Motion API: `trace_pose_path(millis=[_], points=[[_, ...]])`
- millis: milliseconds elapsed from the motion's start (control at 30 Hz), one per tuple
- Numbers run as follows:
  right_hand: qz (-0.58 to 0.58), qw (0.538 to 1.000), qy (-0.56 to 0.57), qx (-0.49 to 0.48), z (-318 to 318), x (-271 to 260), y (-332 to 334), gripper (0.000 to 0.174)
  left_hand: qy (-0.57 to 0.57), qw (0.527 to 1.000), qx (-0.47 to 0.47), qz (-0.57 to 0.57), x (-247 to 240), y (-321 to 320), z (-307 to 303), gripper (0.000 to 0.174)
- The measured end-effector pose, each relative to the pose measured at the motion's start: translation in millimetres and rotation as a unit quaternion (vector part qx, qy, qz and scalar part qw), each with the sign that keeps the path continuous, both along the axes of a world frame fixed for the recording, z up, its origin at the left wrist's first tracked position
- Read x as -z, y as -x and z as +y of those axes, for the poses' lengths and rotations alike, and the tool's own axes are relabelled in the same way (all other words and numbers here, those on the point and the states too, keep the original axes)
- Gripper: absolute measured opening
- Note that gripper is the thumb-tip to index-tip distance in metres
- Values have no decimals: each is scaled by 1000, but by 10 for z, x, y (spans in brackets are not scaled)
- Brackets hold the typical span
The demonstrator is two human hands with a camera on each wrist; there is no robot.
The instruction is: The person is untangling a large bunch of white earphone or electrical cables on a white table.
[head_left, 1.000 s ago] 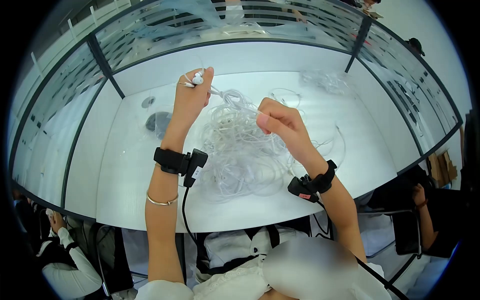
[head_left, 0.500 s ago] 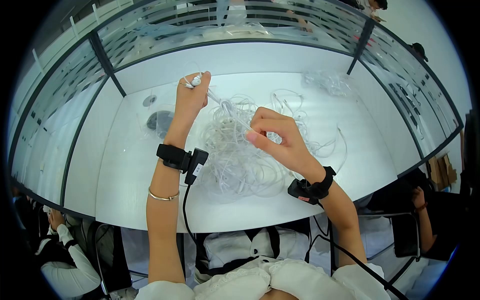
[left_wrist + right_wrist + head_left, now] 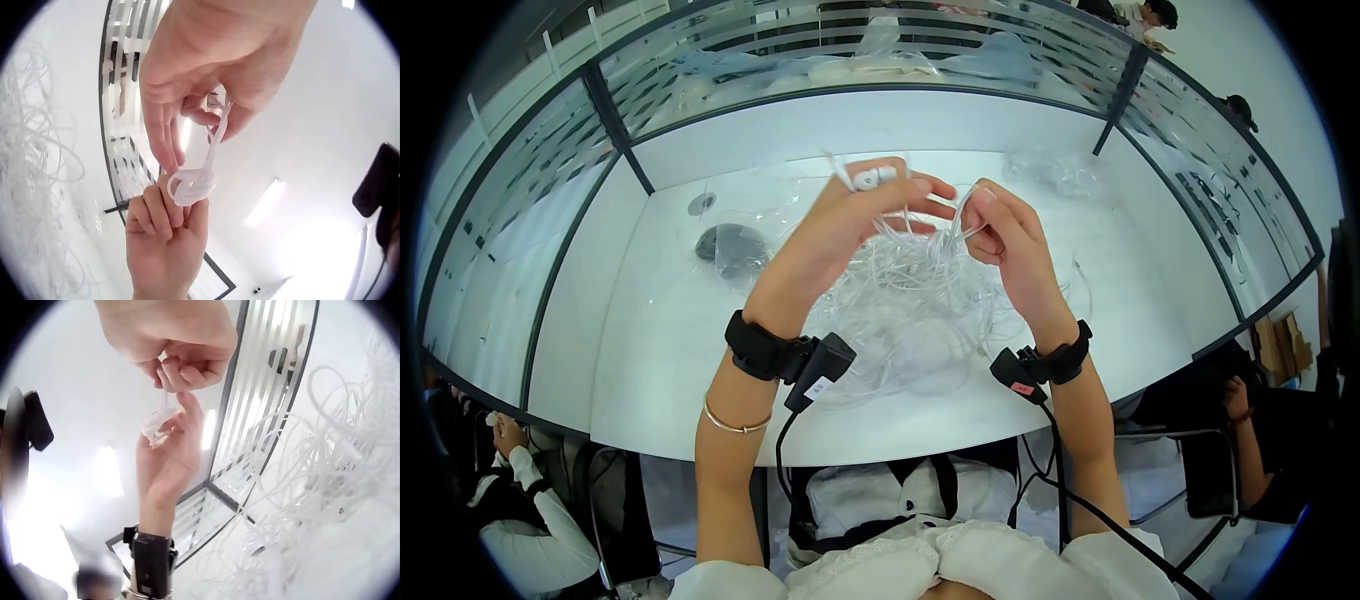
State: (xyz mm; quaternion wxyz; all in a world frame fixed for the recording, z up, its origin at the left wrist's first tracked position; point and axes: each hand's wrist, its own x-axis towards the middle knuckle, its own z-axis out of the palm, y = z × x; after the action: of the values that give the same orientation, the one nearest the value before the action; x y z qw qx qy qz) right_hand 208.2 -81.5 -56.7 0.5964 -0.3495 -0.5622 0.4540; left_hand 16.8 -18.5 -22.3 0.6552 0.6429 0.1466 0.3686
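White wired earphones are stretched between my two hands above the desk. Their earbuds point(image 3: 872, 178) show at the thumb side of my left hand point(image 3: 830, 232), which pinches the cable at the thumb while its other fingers reach towards the right hand. My right hand point(image 3: 1018, 240) has its fingers curled and its thumb pinching the looped cable point(image 3: 968, 215). In the left wrist view the gathered cable point(image 3: 194, 187) hangs in a loose bunch between both hands. A tangled heap of white cables point(image 3: 900, 320) lies on the desk below.
Clear plastic bags point(image 3: 1055, 172) lie at the back right of the white desk point(image 3: 670, 380). A dark round object point(image 3: 732, 248) under clear plastic sits at the left. Framed partition panels point(image 3: 870, 100) enclose the back and sides. Other people sit at both sides.
Both hands have come closer together; the left has moved right and uncurled its fingers towards the right hand. The right hand has first drawn the cable down, then risen with it.
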Motion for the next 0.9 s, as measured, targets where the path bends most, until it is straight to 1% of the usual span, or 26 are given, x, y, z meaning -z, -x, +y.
trace_pose_path(millis=[33, 133, 167, 267, 300, 333, 400, 500, 600, 633, 733, 767, 867, 900], points=[[-19, 1000, -6, -17, -18, -13, 8, 30, 14, 1000, 5, 8, -1, -32, -32, 23], [-81, 997, 3, 20, -38, -18, 41, 27, -43, 992, -10, 120, 25, 11, 20, 33], [-118, 992, -21, 34, -36, -2, 39, 24, -34, 989, 2, 147, 9, 39, -6, 41], [-153, 988, -14, -23, -75, -32, 51, 20, -58, 979, 96, 168, 176, 7, 112, 44], [-153, 988, 18, -33, -79, -14, 64, 18, -69, 978, 123, 155, 205, -17, 100, 46], [-141, 989, 13, -28, -82, 3, 100, 17, -89, 964, 140, 207, 188, -30, 119, 44], [-159, 986, 8, -46, -138, -111, 104, 17, -72, 961, 140, 226, 116, -26, 38, 37], [-142, 990, -15, 12, -112, -74, 71, 24, -63, 979, 75, 179, 181, -34, 73, 30], [-86, 988, -79, 103, 8, -10, 8, 34, -44, 994, 26, 93, 203, -78, 94, 23], [-90, 984, -71, 134, 45, 42, 4, 31, -59, 995, 12, 83, 192, -87, 120, 18], [-119, 990, 60, 37, 39, 55, -8, 36, -79, 995, -65, 12, 294, -184, 117, 19], [-118, 991, 56, 18, 48, 82, 27, 45, -77, 995, -69, 5, 322, -222, 112, 22], [-57, 997, 48, -1, -6, 5, 98, 46, -41, 996, -82, -1, 361, -286, 38, 25], [-35, 999, 36, 14, -4, 29, 117, 43, -70, 995, -77, 6, 352, -286, 24, 29]])
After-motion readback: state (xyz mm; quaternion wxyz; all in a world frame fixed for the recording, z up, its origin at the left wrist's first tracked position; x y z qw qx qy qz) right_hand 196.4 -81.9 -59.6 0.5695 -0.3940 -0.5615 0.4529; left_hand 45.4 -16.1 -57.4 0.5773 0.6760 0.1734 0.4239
